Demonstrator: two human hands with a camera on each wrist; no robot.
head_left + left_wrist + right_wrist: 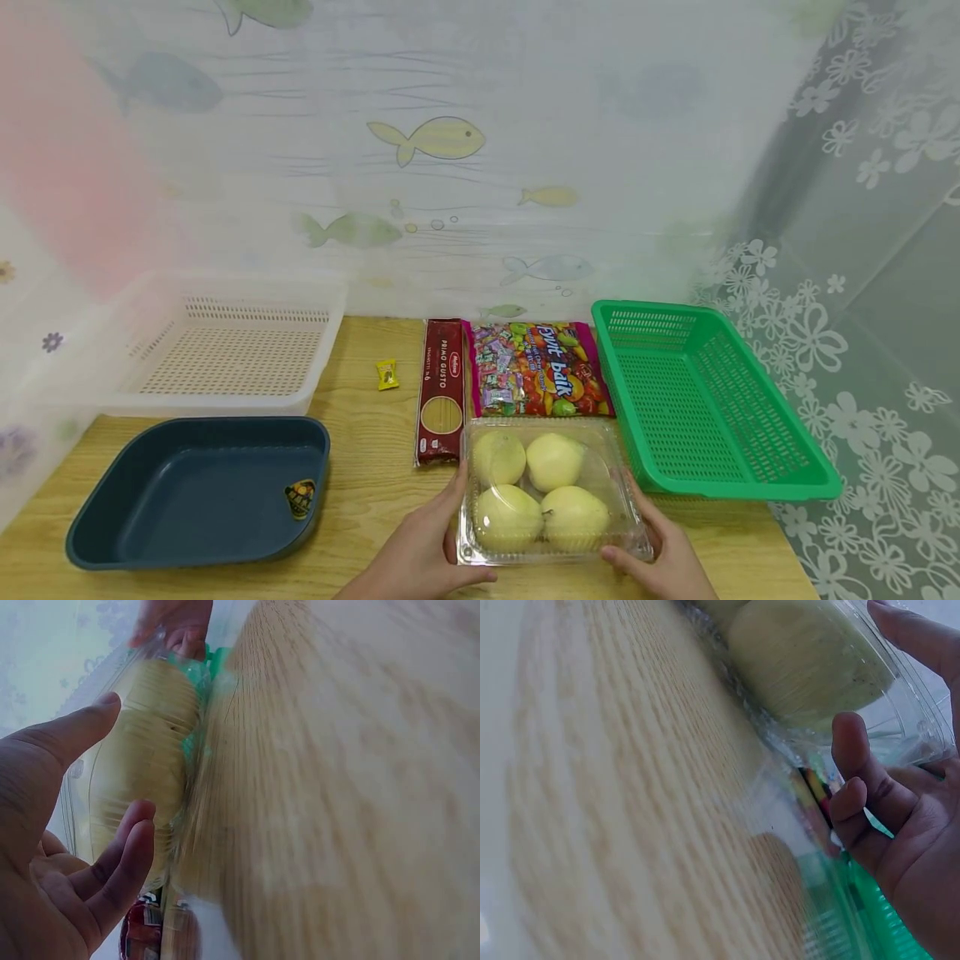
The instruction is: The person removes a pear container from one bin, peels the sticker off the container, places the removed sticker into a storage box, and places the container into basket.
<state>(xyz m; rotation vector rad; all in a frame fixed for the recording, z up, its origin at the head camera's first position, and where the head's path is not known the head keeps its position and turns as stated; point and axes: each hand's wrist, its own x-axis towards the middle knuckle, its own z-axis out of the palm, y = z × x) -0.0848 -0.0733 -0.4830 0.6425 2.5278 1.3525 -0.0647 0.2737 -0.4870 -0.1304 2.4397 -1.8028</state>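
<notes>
Bare wooden surface lies open between the dark blue plastic tray and the clear plastic box of pears, while the green plastic basket crowds its right and the red spaghetti packet and colourful candy bag block behind.

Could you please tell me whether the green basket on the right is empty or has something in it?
Empty: the green basket shows only bare mesh floor and walls in the head view.

Motion-blurred wooden table and pasta packet in wrist views.

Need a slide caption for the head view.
Both hands, left hand and right hand, grip a clear clamshell of pears on a wooden table.
</notes>
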